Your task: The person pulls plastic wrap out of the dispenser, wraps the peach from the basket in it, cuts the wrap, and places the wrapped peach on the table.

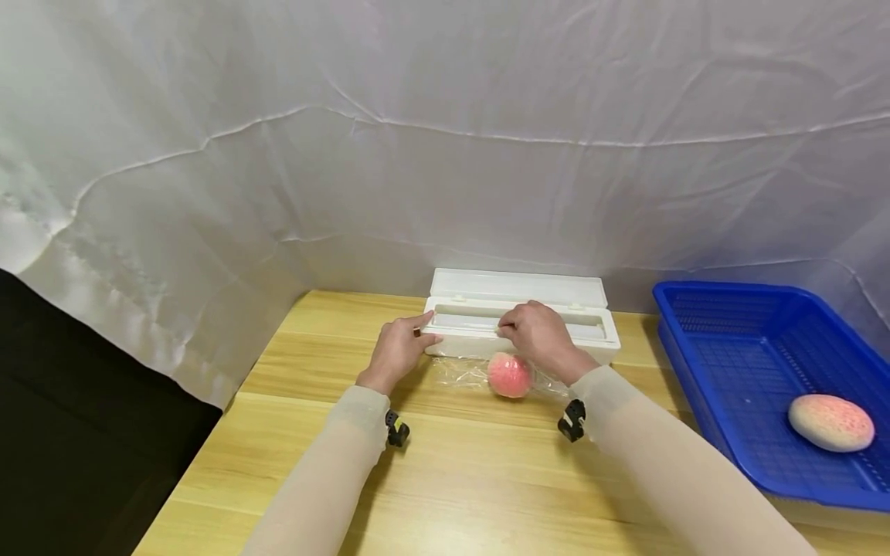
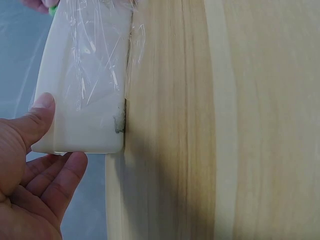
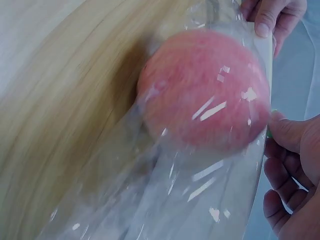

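Note:
A long white cling film dispenser [image 1: 462, 346] lies at the table's back edge, its lid [image 1: 518, 286] flipped up behind it. My left hand [image 1: 398, 349] holds the dispenser's left end, with thumb on the front and fingers at the end face. Near its middle, my right hand [image 1: 542, 338] pinches a small green piece [image 3: 270, 132] on the box's edge, mostly hidden by the fingers. Clear cling film [image 2: 95, 55] hangs over the box front and spreads onto the table. A pink peach [image 1: 510, 376] lies against the dispenser under the film, as the right wrist view shows.
On the right stands a blue plastic basket [image 1: 702, 394] with a second, paler peach [image 1: 830, 422] in it. Grey-white curtain cloth [image 1: 487, 193] hangs behind the wooden table [image 1: 473, 479]. Dark cloth [image 1: 90, 432] is at the far left, beyond the table's edge.

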Demonstrator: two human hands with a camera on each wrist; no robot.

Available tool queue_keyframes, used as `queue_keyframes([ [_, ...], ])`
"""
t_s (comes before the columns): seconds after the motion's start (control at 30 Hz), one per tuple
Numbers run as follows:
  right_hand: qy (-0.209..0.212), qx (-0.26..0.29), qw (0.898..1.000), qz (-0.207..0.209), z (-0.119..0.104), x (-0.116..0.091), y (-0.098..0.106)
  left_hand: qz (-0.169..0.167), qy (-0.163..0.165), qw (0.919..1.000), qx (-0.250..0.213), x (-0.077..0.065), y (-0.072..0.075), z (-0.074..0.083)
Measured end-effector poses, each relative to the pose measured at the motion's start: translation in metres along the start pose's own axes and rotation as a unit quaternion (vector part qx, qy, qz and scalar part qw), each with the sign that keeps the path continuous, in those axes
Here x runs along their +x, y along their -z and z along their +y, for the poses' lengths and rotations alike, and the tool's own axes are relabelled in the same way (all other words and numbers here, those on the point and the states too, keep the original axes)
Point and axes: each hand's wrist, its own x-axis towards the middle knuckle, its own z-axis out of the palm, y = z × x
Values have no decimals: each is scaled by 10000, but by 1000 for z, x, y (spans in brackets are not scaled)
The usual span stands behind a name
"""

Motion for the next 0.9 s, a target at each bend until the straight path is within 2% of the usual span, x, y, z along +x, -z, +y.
queue_keyframes([
  [0.4,166,-162,9993,292,35,-23,15,-4,-64,10000,-55,0,-2,1],
  [0.73,-165,-382,9969,667,64,-51,35,6,-20,10000,-83,-1,0,0],
  [0.9,-319,-588,9953,694,79,-65,44,-63,19,9999,-131,-1,1,1],
])
